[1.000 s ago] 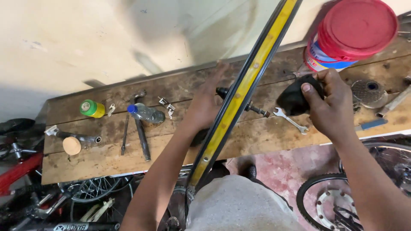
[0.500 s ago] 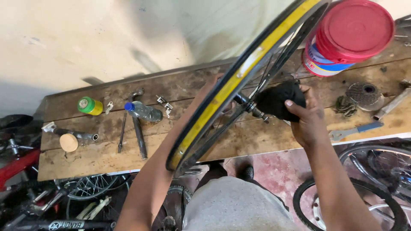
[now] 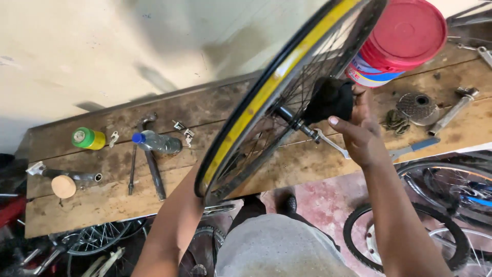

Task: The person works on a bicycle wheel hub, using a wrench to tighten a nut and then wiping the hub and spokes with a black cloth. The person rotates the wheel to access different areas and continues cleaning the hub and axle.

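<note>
Wiping: I am rubbing a black rag (image 3: 330, 97) against the spokes near the hub of a bicycle wheel (image 3: 266, 97) that I am holding up over the wooden bench (image 3: 307, 164).
Right hand: my right hand (image 3: 361, 131) is clutching the rag, fingers curled round it, thumb out towards me.
Left hand: my left arm (image 3: 174, 225) is reaching up behind the rim; the hand itself is hidden, so I cannot tell how it is gripping, though it seems to be steadying the wheel.
Wheel: it is tilting, yellow rim strip facing me, axle (image 3: 297, 123) poking out just left of the rag.
Beyond my right hand: red bucket (image 3: 405, 41), gear cluster (image 3: 417, 107).
Under my right hand: wrench (image 3: 333, 146) lying on the bench.
Left of the wheel: water bottle (image 3: 156, 142), green can (image 3: 88, 138).
Step, as I judge it: cleaning around the hub.
Next move calls for: turning the wheel a little to bring fresh spokes to the rag, keeping fingers clear of them.
</note>
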